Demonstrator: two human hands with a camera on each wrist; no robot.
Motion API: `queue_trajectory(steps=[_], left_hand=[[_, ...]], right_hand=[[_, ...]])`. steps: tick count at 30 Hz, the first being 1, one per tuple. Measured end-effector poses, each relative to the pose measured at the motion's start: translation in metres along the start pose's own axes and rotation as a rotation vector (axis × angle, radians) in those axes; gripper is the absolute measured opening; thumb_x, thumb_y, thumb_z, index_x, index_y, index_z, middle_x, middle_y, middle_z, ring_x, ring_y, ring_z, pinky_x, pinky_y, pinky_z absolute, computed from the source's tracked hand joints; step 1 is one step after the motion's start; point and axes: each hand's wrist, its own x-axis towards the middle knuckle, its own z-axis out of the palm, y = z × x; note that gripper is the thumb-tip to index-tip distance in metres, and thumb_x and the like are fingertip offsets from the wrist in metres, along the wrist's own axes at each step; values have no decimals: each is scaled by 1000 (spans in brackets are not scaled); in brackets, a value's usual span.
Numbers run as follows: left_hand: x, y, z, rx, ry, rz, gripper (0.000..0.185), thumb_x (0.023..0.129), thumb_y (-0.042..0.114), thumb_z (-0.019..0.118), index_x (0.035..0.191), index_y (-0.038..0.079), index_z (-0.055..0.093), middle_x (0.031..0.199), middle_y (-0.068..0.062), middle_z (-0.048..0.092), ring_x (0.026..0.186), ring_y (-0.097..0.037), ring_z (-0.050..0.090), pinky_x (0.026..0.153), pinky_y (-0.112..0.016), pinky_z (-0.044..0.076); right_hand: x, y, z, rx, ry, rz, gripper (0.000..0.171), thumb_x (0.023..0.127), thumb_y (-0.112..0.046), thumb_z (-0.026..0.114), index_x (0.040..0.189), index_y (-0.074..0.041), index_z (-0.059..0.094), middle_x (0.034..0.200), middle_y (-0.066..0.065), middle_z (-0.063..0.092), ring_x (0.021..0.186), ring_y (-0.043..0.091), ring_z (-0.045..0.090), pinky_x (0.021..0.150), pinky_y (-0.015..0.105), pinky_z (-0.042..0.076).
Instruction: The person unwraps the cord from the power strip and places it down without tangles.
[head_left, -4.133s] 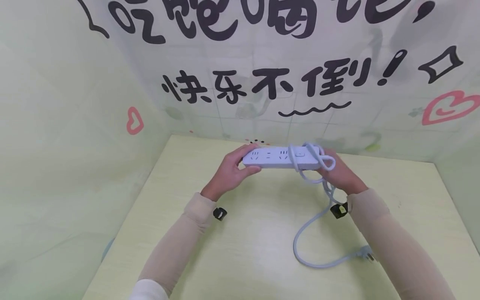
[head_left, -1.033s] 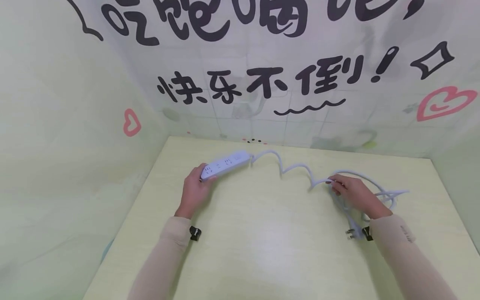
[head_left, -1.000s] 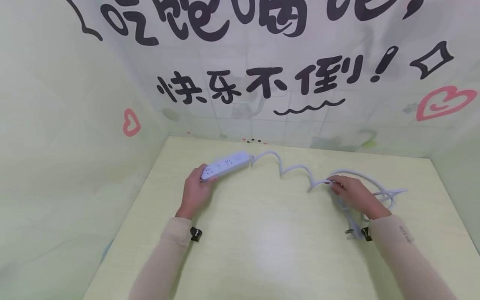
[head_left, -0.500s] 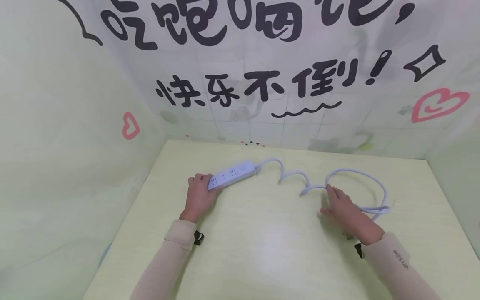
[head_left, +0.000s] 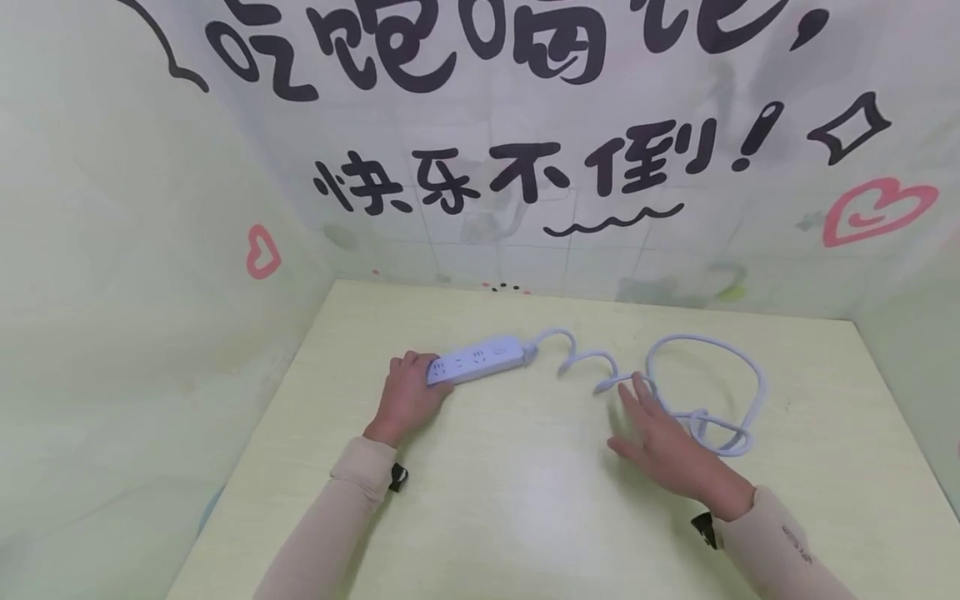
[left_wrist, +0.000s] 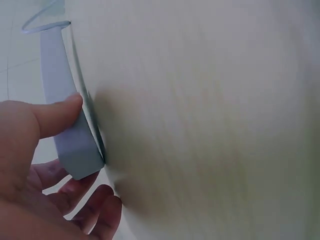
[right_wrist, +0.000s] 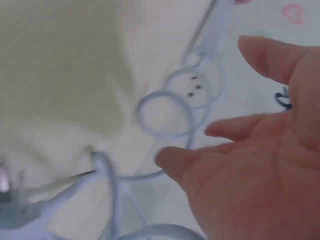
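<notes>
The left hand (head_left: 405, 396) holds the near end of the strip (head_left: 476, 361). In the left wrist view the thumb (left_wrist: 55, 116) presses on top of the strip (left_wrist: 67, 122) and the other fingers (left_wrist: 87, 202) curl under its end. The right hand (head_left: 660, 437) is flat, with its fingers spread and straight, and holds nothing. Its fingertips (head_left: 636, 385) are on or just over the cord (head_left: 708, 385); I cannot tell if they touch it. In the right wrist view the palm (right_wrist: 260, 165) faces the cord (right_wrist: 165, 117), which is blurry there.

The strip lies on the counter (head_left: 525, 517), left of the middle, with its far end tilted to the right. The cord comes out of that far end, wiggles to the right in small curls, then makes a big loop on the right side of the counter. The loop crosses over itself just beside the right hand.

Behind the counter is a wall (head_left: 525, 125) with big black letters and a pink heart (head_left: 873, 208).
</notes>
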Motion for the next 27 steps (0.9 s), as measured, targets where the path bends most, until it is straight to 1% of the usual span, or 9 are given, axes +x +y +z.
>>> queue_trajectory(steps=[2, 4, 8, 13, 17, 20, 22, 24, 27], left_hand=[[0, 2, 1, 4, -16, 13, 62, 90, 36, 77, 141, 6, 57, 132, -13, 59, 118, -32, 47, 97, -46, 46], [-1, 4, 3, 6, -31, 25, 64, 90, 37, 77, 142, 6, 56, 132, -13, 59, 118, -32, 47, 97, -45, 46], [0, 6, 7, -2, -55, 46, 67, 91, 39, 76, 144, 5, 54, 134, -13, 58, 121, -32, 45, 100, -45, 46], [0, 8, 10, -18, -60, 68, 69, 92, 39, 75, 146, 3, 51, 139, -17, 54, 124, -34, 43, 103, -48, 46], [1, 9, 11, -38, -66, 65, 70, 92, 38, 75, 148, 4, 49, 141, -17, 52, 126, -34, 43, 106, -48, 46], [0, 10, 11, -51, -79, 57, 71, 92, 37, 75, 149, 5, 48, 141, -16, 52, 126, -32, 43, 106, -48, 47], [-1, 11, 10, -56, -86, 56, 72, 91, 38, 75, 149, 5, 48, 141, -16, 52, 125, -31, 43, 105, -47, 47], [-1, 12, 7, -55, -94, 61, 73, 92, 40, 74, 150, 6, 47, 142, -15, 50, 125, -31, 43, 105, -47, 47], [1, 19, -4, -80, -87, 64, 73, 95, 45, 69, 152, 6, 43, 147, -17, 45, 130, -32, 40, 109, -49, 46]], right_hand=[[-5, -12, -1, 37, -58, -21, 82, 104, -41, 56, 160, 4, 17, 169, 30, -1, 153, 54, 12, 119, 70, 23], [-10, -22, -2, 48, -116, -35, 81, 104, -48, 52, 161, 1, 20, 170, 27, 1, 154, 51, 14, 120, 67, 23], [-16, -36, -5, 30, -202, -75, 78, 104, -52, 50, 160, -2, 27, 171, 23, 9, 155, 45, 21, 119, 63, 29], [-21, -42, -7, 15, -228, -111, 74, 104, -52, 51, 159, -6, 33, 171, 19, 15, 155, 43, 24, 118, 63, 31], [-23, -45, -9, 8, -234, -154, 71, 104, -54, 48, 158, -9, 37, 170, 17, 19, 154, 44, 27, 116, 64, 33], [-24, -48, -12, 3, -232, -196, 66, 105, -53, 48, 157, -13, 40, 169, 15, 24, 151, 42, 34, 113, 60, 40], [-25, -51, -15, -10, -209, -223, 62, 105, -51, 48, 155, -15, 42, 168, 13, 30, 149, 39, 39, 111, 57, 43], [-24, -52, -19, -13, -163, -253, 57, 106, -47, 49, 153, -15, 46, 165, 11, 37, 147, 37, 44, 110, 55, 45], [-22, -52, -32, -10, -38, -298, 51, 106, -37, 53, 151, -14, 49, 159, 8, 46, 140, 35, 52, 108, 55, 48]])
